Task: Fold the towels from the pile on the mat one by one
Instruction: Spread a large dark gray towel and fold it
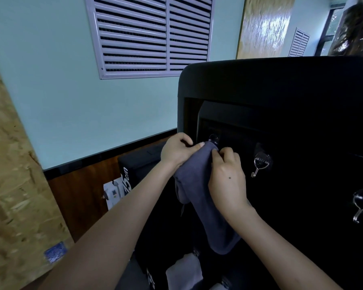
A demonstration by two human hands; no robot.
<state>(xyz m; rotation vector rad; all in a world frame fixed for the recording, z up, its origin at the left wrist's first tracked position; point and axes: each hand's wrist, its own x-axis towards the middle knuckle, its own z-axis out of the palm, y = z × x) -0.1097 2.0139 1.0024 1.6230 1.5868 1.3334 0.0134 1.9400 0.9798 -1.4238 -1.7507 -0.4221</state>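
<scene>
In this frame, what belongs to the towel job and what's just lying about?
Job: dark grey towel, pinched by left hand and right hand; hook at its top edge; pale grey cloths below.
Lying about: empty clear hooks; louvred vent; chipboard panel; white device by the floor.

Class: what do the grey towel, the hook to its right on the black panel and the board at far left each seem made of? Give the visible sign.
Grey towel: soft matt cloth; it hangs in limp folds. Hook: probably clear glossy plastic with a metal tip; it glints and the black panel shows through. Board: pressed wood-chip sheet, rough, unpainted; flakes show.
</scene>
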